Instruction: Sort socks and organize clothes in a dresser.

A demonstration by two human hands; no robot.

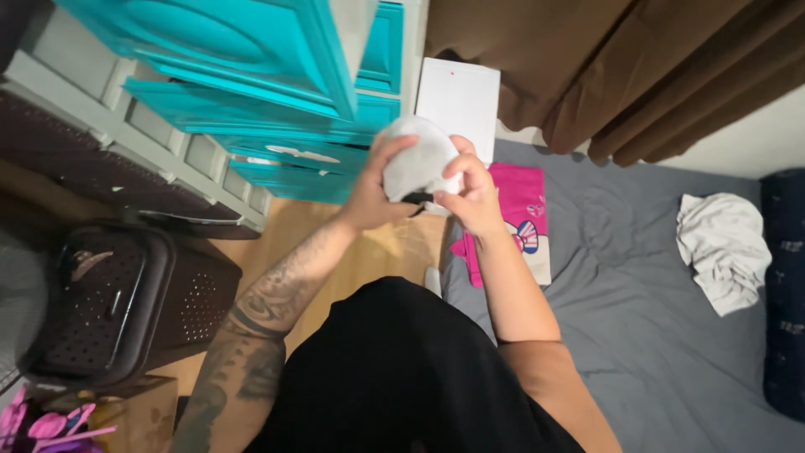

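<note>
Together, left hand (pixel 371 191) and right hand (pixel 471 195) grip white cloth (pixel 417 159).

A small white cloth (pixel 417 159), soft and bunched into a rounded bundle, is held up in the air in front of the person, above the gap between the teal drawers and the edge of the bed. Its upper part bulges into a smooth dome, with light folds running down the side. Along its lower edge a narrow dark band or trim shows, partly hidden. The left hand (pixel 375 189) cups it from the left and below, and the right hand (pixel 470 193) pinches its lower right edge, both touching the cloth.
</note>
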